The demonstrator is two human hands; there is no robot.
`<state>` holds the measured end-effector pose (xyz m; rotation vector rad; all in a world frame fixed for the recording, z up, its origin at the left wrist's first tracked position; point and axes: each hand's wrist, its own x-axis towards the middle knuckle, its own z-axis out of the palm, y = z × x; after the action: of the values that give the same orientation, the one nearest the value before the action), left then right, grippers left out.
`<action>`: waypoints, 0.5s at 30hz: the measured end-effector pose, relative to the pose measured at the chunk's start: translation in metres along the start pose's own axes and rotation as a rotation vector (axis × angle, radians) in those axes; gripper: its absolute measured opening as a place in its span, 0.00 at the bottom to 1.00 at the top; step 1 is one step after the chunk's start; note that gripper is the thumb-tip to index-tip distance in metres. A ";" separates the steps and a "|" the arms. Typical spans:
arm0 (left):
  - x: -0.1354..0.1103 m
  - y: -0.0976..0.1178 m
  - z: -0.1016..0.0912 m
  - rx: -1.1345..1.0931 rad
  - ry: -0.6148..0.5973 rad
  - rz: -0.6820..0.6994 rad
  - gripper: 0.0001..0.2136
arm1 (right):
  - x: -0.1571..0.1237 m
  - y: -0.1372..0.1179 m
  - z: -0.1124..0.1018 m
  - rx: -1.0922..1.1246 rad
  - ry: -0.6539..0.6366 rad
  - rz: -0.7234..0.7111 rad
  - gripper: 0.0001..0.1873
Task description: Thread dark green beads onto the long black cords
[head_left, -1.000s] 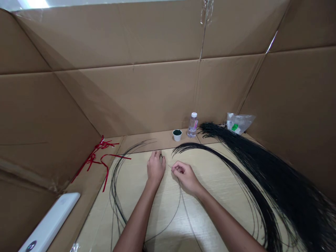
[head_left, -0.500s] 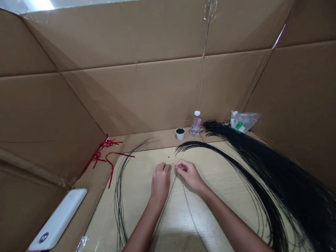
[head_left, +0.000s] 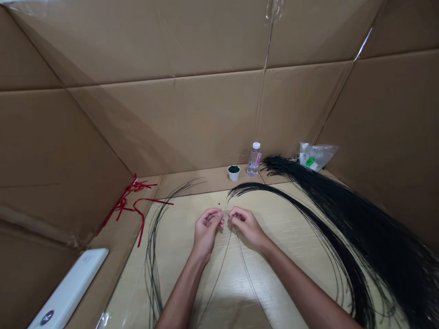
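Near the middle of the table my right hand (head_left: 245, 224) pinches the tips of thin dark strands (head_left: 244, 260), which run down toward me and spread apart. Facing it a short gap away, my left hand (head_left: 206, 228) has its thumb and fingertips pressed together. A tiny dark speck shows at those fingertips, too small to name. Just beyond my left hand a small black piece (head_left: 219, 204) lies on the table. Farther back stands a white cup (head_left: 234, 176) filled with small dark green bits.
Loose strands (head_left: 155, 246) curve at left; a thicker black bundle (head_left: 329, 214) and a large dark bundle (head_left: 360, 210) lie right. A bottle (head_left: 254, 164) and plastic bag (head_left: 320, 157) stand behind. Red ribbons (head_left: 140, 214) and a white device (head_left: 73, 285) lie left. Cardboard walls (head_left: 171, 123) enclose the table.
My left hand has turned so its thumb and curled fingers show, staying close to my right hand. My right hand keeps its pinch on the strands. The view has shifted slightly.
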<state>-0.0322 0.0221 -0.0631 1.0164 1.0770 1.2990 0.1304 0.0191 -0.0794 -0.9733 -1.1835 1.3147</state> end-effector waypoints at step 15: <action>0.000 0.001 0.002 -0.107 -0.083 -0.112 0.20 | -0.004 -0.016 -0.005 0.015 -0.049 0.035 0.07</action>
<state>-0.0306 0.0218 -0.0615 0.9092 0.9770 1.2009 0.1382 0.0146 -0.0647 -0.9600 -1.1969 1.3796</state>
